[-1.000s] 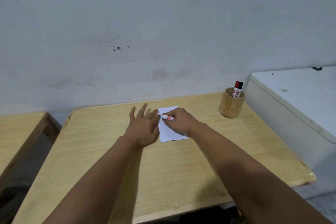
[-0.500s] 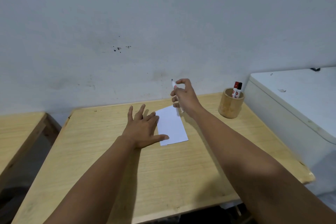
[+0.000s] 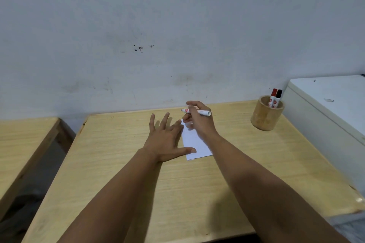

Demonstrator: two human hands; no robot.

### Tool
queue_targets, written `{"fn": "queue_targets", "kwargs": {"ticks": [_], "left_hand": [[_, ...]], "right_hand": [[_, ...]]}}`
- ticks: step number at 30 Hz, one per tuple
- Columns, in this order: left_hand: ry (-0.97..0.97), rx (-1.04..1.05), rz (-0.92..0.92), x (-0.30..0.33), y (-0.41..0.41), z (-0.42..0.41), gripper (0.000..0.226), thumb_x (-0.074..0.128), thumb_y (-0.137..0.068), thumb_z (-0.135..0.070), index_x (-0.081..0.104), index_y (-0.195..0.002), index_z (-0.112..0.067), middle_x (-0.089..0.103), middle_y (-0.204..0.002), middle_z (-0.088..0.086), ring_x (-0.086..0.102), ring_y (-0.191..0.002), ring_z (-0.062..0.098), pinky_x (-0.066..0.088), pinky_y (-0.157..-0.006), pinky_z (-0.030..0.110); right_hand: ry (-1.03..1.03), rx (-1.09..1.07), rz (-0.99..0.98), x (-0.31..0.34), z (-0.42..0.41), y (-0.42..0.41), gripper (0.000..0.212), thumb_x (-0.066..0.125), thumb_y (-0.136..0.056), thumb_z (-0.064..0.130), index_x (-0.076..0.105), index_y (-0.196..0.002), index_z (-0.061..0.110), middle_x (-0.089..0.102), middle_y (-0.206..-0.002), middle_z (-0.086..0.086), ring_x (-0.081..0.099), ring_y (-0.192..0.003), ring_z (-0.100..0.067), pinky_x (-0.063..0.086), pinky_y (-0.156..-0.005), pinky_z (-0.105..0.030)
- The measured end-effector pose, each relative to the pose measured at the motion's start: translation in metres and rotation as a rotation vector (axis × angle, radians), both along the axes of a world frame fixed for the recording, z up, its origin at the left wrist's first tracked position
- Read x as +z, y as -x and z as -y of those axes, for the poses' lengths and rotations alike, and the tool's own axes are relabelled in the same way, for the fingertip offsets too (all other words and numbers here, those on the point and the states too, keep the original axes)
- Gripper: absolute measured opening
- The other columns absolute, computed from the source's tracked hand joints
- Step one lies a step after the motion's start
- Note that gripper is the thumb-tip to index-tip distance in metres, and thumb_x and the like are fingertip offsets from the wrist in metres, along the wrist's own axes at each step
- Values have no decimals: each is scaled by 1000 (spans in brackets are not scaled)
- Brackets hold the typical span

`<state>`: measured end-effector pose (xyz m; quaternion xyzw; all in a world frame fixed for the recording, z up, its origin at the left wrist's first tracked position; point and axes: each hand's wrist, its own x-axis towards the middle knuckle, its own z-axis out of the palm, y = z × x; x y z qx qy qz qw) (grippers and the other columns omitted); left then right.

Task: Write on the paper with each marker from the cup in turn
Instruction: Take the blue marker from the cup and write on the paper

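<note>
Both forearms are bare from the bottom of the view up to the wrists, with no sleeve showing on either. The left hand and the right hand are bare as well: no glove, ring, watch or band shows on them. The fingernails are short and unpainted.

Light wooden table, visible grain. White paper lies flat near the far middle. Left hand rests flat, fingers spread, just left of the paper, thumb overlapping its near edge. Round wooden cup stands well right of the paper, near the far right corner.
</note>
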<state>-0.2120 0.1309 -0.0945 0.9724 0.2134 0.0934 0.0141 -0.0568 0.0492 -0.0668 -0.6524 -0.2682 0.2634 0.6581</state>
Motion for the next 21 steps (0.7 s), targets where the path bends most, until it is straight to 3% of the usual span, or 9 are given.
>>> {"fn": "queue_targets", "kwargs": {"ticks": [4, 9, 14, 18, 21], "left_hand": [[23, 78, 35, -8, 6, -2, 120, 21, -67, -106, 14, -163, -33, 11, -173, -4, -17, -158, 28, -22, -115, 66], [128, 196, 18, -11, 13, -5, 133, 23, -55, -111, 14, -163, -35, -3, -174, -2, -26, -156, 28, -22, -116, 64], [205, 184, 16, -10, 12, -5, 129, 28, -53, -112, 23, -159, -40, 2, -174, -2, -22, -157, 25, -12, -121, 65], [233, 192, 18, -9, 12, -4, 128, 31, -52, -112, 29, -158, -39, 11, -173, -3, -20, -158, 24, -5, -123, 65], [211, 188, 38, -9, 13, -3, 128, 33, -51, -112, 31, -156, -39, 12, -173, -2, -23, -157, 27, -8, -122, 65]], "right_hand": [[25, -25, 77, -16, 3, 9, 21, 71, -94, 37, 79, -84, 20, 77, -71, 0, 68, -56, -11, 51, -52, -26], [44, -66, 107, -21, 1, 12, 25, 66, -97, 34, 71, -76, 22, 81, -76, 3, 70, -59, -5, 49, -50, -22], [69, -72, 123, -22, 2, 11, 21, 67, -94, 34, 73, -78, 23, 81, -79, 1, 72, -60, -10, 54, -53, -24], [107, -96, 155, -23, 1, 9, 30, 74, -90, 48, 69, -70, 25, 80, -74, -4, 75, -63, -17, 55, -53, -27], [110, -72, 123, -24, -2, 8, 31, 72, -90, 47, 67, -67, 27, 83, -76, -3, 70, -57, -11, 52, -52, -25]]}}
